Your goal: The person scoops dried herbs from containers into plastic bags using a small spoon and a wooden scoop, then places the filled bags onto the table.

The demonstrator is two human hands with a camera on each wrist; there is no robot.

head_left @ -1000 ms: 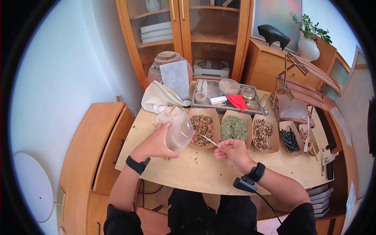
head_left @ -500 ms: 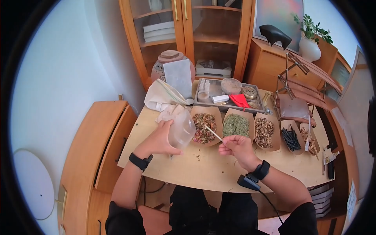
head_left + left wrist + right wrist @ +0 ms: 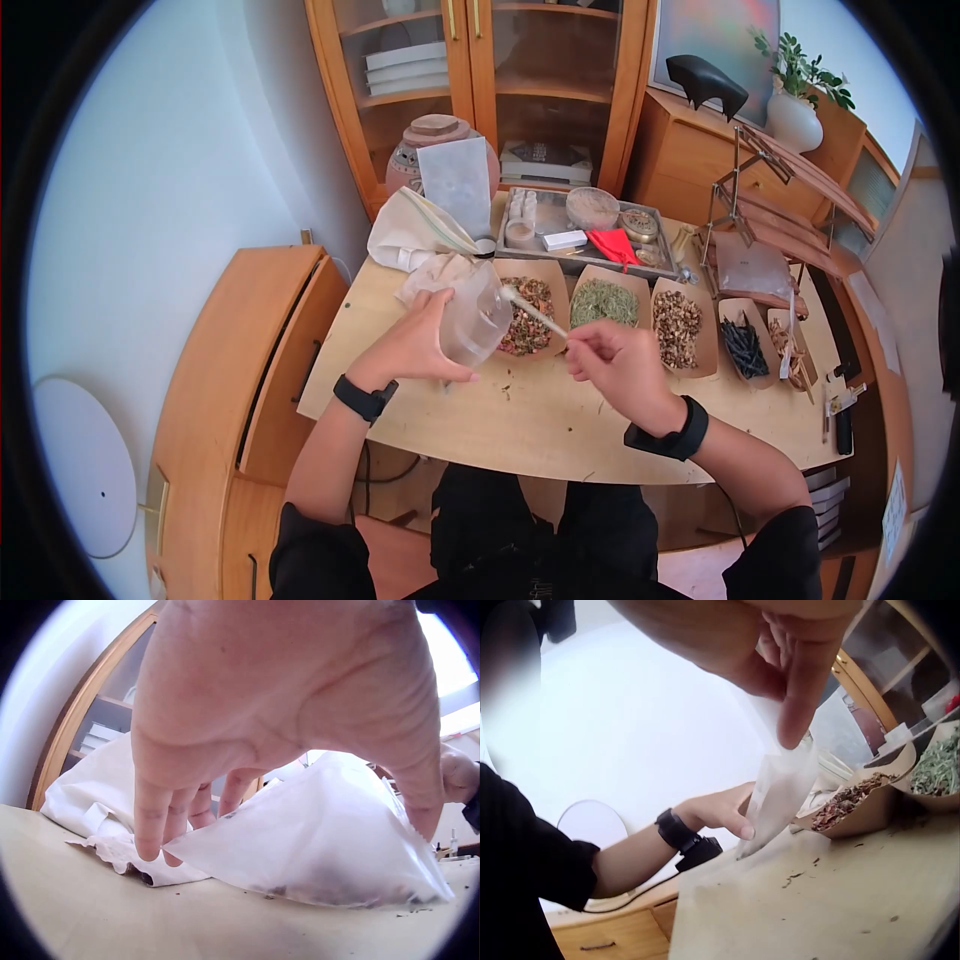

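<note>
My left hand (image 3: 412,342) grips a translucent bag (image 3: 474,318) between thumb and fingers, its mouth facing right. In the left wrist view dark bits lie along the bottom of the bag (image 3: 322,847), low over the table. My right hand (image 3: 628,368) pinches the end of a slim pale spoon (image 3: 540,315). The spoon's tip is at the mouth of the bag, above a paper tray of mixed dried flowers and herbs (image 3: 530,325). Fingers hide most of the spoon in the right wrist view.
More paper trays hold green dried herb (image 3: 604,302), brown chopped pieces (image 3: 677,328), dark strips (image 3: 742,348) and pale slices (image 3: 785,350). Behind stands a grey tray (image 3: 510,262) with jars and a red pouch (image 3: 614,246). A cloth bag (image 3: 412,232) lies back left. Crumbs dot the table (image 3: 490,430).
My right hand has lifted the spoon from over the flower tray, bringing its tip up and left to the bag's mouth. The left hand keeps its grip on the bag.
</note>
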